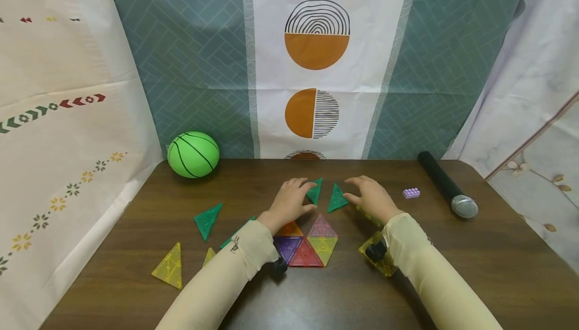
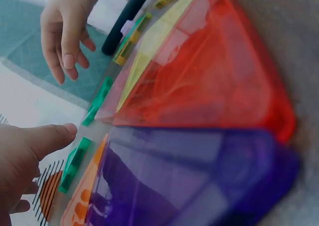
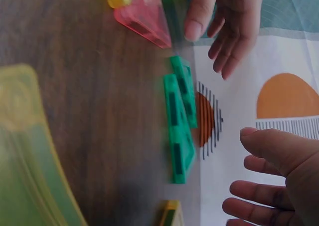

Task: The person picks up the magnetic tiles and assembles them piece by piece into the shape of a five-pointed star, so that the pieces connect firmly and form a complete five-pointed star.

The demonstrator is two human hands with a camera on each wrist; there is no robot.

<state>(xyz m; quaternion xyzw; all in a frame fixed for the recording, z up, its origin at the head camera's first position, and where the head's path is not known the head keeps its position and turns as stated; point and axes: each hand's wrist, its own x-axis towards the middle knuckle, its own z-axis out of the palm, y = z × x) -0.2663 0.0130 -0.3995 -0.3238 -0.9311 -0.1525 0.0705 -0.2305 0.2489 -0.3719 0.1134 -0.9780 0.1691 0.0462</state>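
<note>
green triangle tiles, two of them point(image 1: 315, 192) point(image 1: 336, 198), stand on edge near the desk's point(image 1: 497, 259) back-middle, tilted toward each other w/ a gap between. left hand point(image 1: 291, 200) touches the left tile w/ relaxed fingers, right hand point(image 1: 372, 198) sits just beside the right one, fingers loose, gripping nothing; prob. steadying them so they don't tip. flat tile hexagon point(image 1: 307, 243) lies just in front. green ball point(image 1: 193, 153) at back-left corner, mic point(image 1: 445, 184) & purple brick point(image 1: 411, 193) toward back-right.

Dark wooden table point(image 1: 475, 269) against a hanging cloth backdrop point(image 1: 199, 59) with teal herringbone panels and a white centre strip of orange half-circles; pale patterned sheets point(image 1: 54, 134) at both sides
</note>
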